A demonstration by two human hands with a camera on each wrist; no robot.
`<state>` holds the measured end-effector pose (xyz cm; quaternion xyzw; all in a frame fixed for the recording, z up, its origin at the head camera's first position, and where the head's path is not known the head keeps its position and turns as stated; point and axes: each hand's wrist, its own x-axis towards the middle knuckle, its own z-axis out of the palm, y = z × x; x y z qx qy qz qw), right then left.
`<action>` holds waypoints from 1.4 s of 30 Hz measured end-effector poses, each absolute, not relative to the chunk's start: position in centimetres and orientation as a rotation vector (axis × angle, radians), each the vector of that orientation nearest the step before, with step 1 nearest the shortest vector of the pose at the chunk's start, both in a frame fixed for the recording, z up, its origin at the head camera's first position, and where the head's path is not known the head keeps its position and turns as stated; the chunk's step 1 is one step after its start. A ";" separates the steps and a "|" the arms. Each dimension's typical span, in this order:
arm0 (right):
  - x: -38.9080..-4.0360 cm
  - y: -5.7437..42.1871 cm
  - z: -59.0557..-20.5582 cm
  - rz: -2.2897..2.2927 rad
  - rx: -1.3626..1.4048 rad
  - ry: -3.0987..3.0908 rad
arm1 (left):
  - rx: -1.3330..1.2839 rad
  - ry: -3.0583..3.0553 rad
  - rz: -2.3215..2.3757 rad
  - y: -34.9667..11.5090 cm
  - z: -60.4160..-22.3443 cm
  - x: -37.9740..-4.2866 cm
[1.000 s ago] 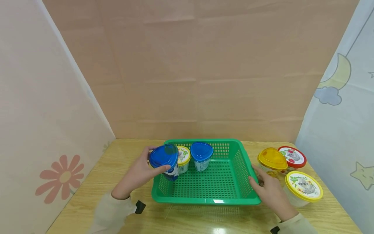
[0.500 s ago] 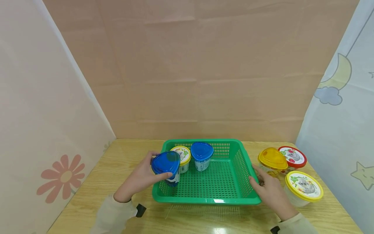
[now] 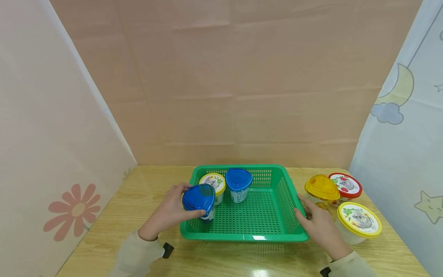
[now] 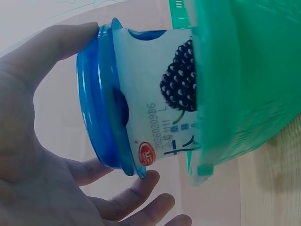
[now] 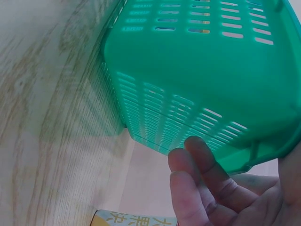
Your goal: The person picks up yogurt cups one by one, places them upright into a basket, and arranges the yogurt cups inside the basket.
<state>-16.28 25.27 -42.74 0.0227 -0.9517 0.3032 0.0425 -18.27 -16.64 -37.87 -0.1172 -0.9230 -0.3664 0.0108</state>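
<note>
Holding the front blue-lidded cup [image 3: 199, 197] by its lid, here in the left hand [image 3: 171, 209], with thumb on the near edge and fingers round the far one. Pinching the lid, then, with the lower fingers spread loose below in the left wrist view. Dipping in at the left end of the green basket [image 3: 246, 237], a little tilted, base hidden behind the rim from the wrist side. Cannot tell whether touching the basket floor. Showing off a blackberry picture [image 4: 181, 80] and a red oval logo [image 4: 146, 153] on the white wrapper.

Over to the right hand [image 3: 321, 227]: gripping the basket's right rim, thumb at the edge, fingertips bunched by the slotted outer wall. Cannot tell whether actually pressing on that wall.

Also sitting in the basket, just behind the front cup and partly covered by it: a small yellow-lidded tub [image 3: 212, 181]. Standing upright right beside that, near the back wall: a second blue-lidded cup [image 3: 238, 179].

Out on the wooden table [image 3: 159, 179], to the right of the basket: a yellow three-cornered cup [image 3: 322, 187], a red-lidded tub [image 3: 346, 185] close behind it, and a big yellow-lidded tub [image 3: 360, 220] nearer the right sleeve [image 3: 352, 266].
</note>
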 end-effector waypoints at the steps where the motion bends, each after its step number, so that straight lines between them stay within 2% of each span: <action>1: -16.3 25.3 -42.7 0.928 0.067 -2.910 | -0.365 -2.883 -1.130 -16.6 -38.0 -18.3; 42: -16.2 25.2 -42.8 0.945 0.075 -2.903 | -0.415 -2.934 -0.885 -15.0 -40.9 -19.0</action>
